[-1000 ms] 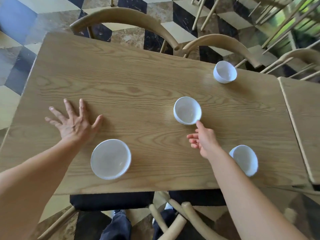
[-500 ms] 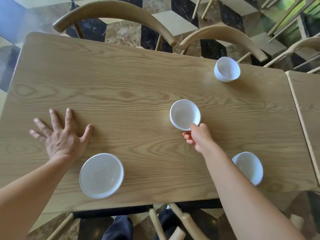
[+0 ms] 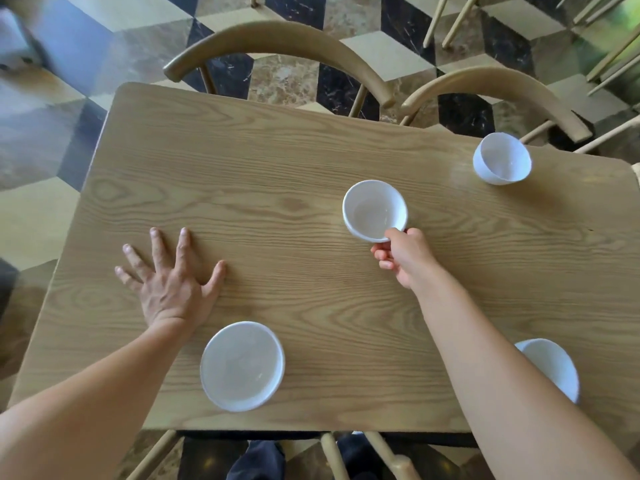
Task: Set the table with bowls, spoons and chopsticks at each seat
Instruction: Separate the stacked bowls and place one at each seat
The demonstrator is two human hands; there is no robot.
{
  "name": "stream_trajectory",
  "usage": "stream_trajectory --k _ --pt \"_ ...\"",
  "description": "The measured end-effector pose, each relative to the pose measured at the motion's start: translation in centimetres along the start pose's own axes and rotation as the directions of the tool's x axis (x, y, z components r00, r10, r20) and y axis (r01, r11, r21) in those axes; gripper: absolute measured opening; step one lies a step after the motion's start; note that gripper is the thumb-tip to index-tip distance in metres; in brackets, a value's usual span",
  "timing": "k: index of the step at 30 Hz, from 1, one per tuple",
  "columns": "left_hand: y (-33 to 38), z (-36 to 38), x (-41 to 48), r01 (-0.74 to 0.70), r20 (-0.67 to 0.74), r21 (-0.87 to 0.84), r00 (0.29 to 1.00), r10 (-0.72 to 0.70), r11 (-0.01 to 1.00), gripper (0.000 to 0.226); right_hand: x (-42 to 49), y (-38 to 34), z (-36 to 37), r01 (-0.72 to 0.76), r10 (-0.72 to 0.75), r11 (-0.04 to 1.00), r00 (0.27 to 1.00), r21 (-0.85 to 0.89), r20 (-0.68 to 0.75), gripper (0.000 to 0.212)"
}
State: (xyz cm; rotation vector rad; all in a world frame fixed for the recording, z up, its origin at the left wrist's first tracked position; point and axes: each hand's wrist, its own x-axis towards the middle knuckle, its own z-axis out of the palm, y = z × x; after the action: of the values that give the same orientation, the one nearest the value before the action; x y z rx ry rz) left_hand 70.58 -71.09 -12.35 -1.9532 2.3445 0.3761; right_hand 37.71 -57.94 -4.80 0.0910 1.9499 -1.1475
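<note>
The right hand (image 3: 403, 259) pinches the near rim of the centre bowl (image 3: 374, 210) on the wooden table (image 3: 277, 174), while the left hand (image 3: 169, 277) lies spread flat on the bare wood. Three other bowls stand near the edges (no spoons or chopsticks are visible). A one-sided rim pinch could let the bowl tip or slip if lifted quickly.

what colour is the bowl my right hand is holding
White, inside and out. The bowl pinched by the right hand shows clearly in the head view.
</note>
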Motion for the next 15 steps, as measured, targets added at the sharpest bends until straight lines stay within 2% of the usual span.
stream_trajectory --k 15 --pt "-0.2 0.4 0.1 -0.001 -0.04 -0.018 0.999 0.0 1.0 0.092 2.0 -6.4 10.9 0.038 -0.045 0.998 0.988 0.049 0.148 0.018"
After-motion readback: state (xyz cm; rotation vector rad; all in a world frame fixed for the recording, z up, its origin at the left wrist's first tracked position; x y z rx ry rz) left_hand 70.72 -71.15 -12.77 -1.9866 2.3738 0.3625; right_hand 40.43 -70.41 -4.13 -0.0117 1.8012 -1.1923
